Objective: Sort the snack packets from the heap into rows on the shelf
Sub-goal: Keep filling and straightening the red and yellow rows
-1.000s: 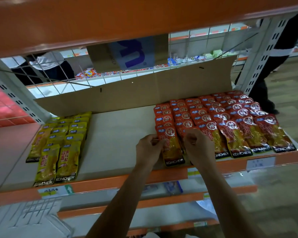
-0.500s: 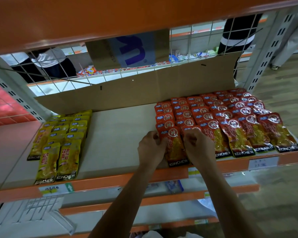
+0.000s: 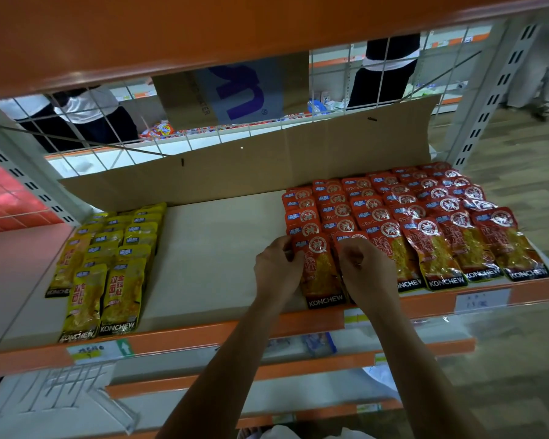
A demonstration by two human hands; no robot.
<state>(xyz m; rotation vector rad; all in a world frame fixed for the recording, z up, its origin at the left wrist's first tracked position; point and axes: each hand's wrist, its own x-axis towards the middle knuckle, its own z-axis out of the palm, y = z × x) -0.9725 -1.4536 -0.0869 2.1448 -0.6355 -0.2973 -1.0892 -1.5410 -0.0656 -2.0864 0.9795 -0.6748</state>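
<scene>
Red KONCHEW snack packets (image 3: 431,217) lie in several overlapping rows on the right half of the shelf (image 3: 216,248). Yellow KONCHEW packets (image 3: 114,258) fill rows on the left. At the front of the leftmost red row lies one red packet (image 3: 322,274). My left hand (image 3: 278,269) pinches its upper left edge with curled fingers. My right hand (image 3: 363,269) rests curled at its right edge and covers most of the neighbouring packet. Whether the right hand grips a packet is hidden.
A cardboard sheet (image 3: 235,166) stands along the back of the shelf before a wire grid (image 3: 330,90). The orange front rail (image 3: 187,337) carries price labels. The orange upper shelf (image 3: 203,26) hangs close overhead. People stand beyond the grid. Lower shelves sit below.
The front red packet has slid a little further back into its row with both hands on it. The person behind the grid walked leftward.
</scene>
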